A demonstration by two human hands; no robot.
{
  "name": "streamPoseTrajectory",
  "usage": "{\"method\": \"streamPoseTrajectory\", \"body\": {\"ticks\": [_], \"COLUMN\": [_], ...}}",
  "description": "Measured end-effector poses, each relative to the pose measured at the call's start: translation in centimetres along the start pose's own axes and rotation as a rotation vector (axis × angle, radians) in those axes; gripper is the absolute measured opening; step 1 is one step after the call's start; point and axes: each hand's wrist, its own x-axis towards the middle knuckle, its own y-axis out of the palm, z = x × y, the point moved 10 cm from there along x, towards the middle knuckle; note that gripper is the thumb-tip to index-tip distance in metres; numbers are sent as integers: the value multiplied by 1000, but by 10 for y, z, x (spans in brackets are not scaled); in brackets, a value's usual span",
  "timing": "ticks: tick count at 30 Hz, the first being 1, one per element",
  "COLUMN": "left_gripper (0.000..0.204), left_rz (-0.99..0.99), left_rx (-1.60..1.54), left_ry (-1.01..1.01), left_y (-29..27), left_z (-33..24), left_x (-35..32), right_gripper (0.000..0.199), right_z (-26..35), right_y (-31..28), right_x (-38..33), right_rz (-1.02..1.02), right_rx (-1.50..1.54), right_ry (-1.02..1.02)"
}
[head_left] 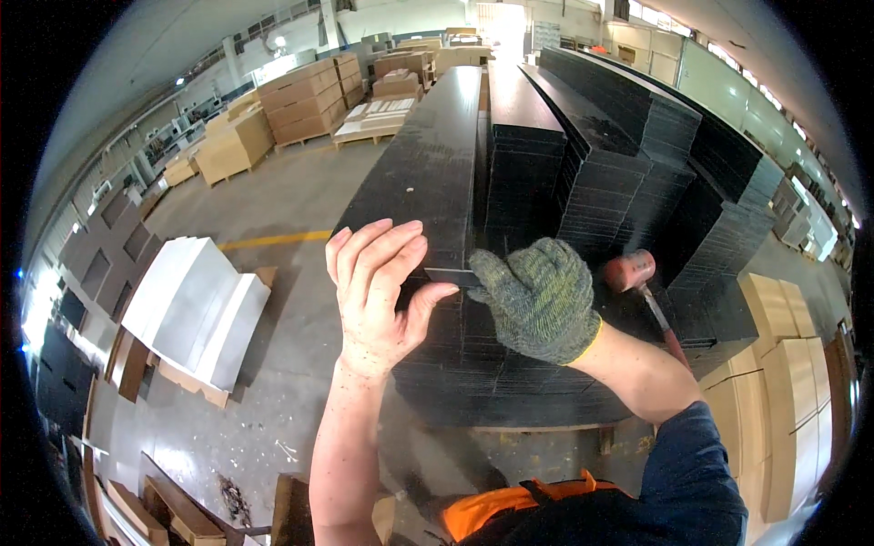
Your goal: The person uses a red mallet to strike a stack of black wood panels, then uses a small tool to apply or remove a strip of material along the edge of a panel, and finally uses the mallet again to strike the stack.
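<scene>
A stack of long black boards (pixel 428 127) stretches away in front of me. At its near end a thin light strip (pixel 448 276) lies between my hands; whether it is a loose piece or the board's own edge I cannot tell. My left hand (pixel 378 296) is bare, its fingers raised and stretched at the left corner, the thumb reaching toward the strip. My right hand (pixel 537 300) wears a dark green knitted glove, its fingers curled at the strip's right end. What it pinches is hidden. A red-headed mallet (pixel 630 270) rests on lower black boards to the right.
More stacks of black boards (pixel 601 182) stand at various heights to the right. White panels (pixel 196 305) lie at the left on the floor. Brown cartons (pixel 300 100) stand farther back, and cardboard boxes (pixel 787 409) at the right. A yellow line (pixel 278 239) crosses the floor.
</scene>
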Motion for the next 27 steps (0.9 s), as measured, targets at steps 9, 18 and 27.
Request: {"method": "streamPoseTrajectory", "body": {"ticks": [9,18,27], "left_gripper": [44,50,51], "left_rz": [-31,25,15], "left_rx": [-8,-99,-91], "left_ry": [-5,-65,-55], "left_y": [0,-3,-3], "left_z": [1,2,0], "left_x": [0,-1,1], "right_gripper": [44,40,38], "right_z": [1,0,-2], "right_y": [-1,-8,-1], "right_x": [5,7,3], "right_rz": [8,-66,34], "right_rx": [-35,5,32], "right_ry": [5,-56,-38]}}
